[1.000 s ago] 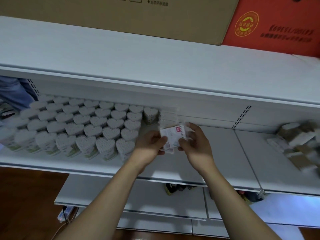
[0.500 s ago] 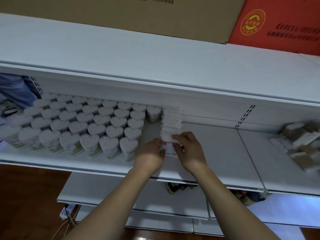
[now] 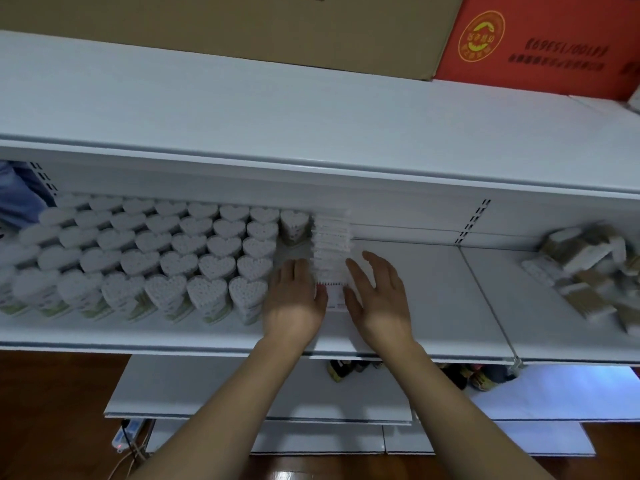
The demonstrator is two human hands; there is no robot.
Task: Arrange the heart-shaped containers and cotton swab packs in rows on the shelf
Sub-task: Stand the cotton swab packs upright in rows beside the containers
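Note:
Several rows of white heart-shaped containers [image 3: 180,251] fill the left part of the white shelf [image 3: 433,306]. One more heart-shaped container [image 3: 293,225] stands alone at the back. Right of them a row of cotton swab packs [image 3: 330,247] runs from the back wall to the front. My left hand [image 3: 294,299] rests flat against the left side of the front pack [image 3: 334,294]. My right hand [image 3: 377,292] lies on its right side, fingers straight and spread. Neither hand grips anything.
A loose heap of cotton swab packs [image 3: 588,268] lies at the right end of the shelf. Above, a brown carton [image 3: 277,26] and a red carton [image 3: 536,46] sit on the top board. A lower shelf [image 3: 207,386] juts out beneath.
A second ago both hands held a swab pack in the air. It now stands at the front of the row, and the fingers have let go and straightened beside it.

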